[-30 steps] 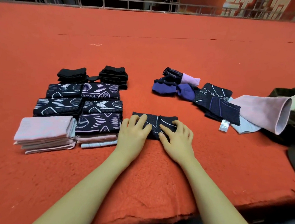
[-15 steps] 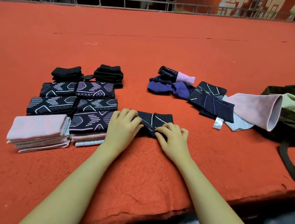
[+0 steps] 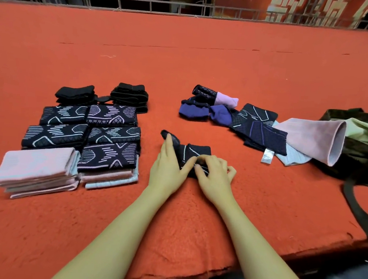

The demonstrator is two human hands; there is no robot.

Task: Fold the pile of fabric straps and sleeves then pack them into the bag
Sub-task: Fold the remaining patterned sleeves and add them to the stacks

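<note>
While left hand (image 3: 167,166) lifts end of dark sleeve (image 3: 196,156) at mat (image 3: 208,59) centre, right hand (image 3: 214,175) pinches near edge; fabric likely soft, light, best taken at corners.

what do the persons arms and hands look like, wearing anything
Both forearms are bare as far as the frame shows: no sleeves, gloves or watch in view. The left hand and right hand show no rings or markings that can be made out. Fingers are slim with short nails.
</note>
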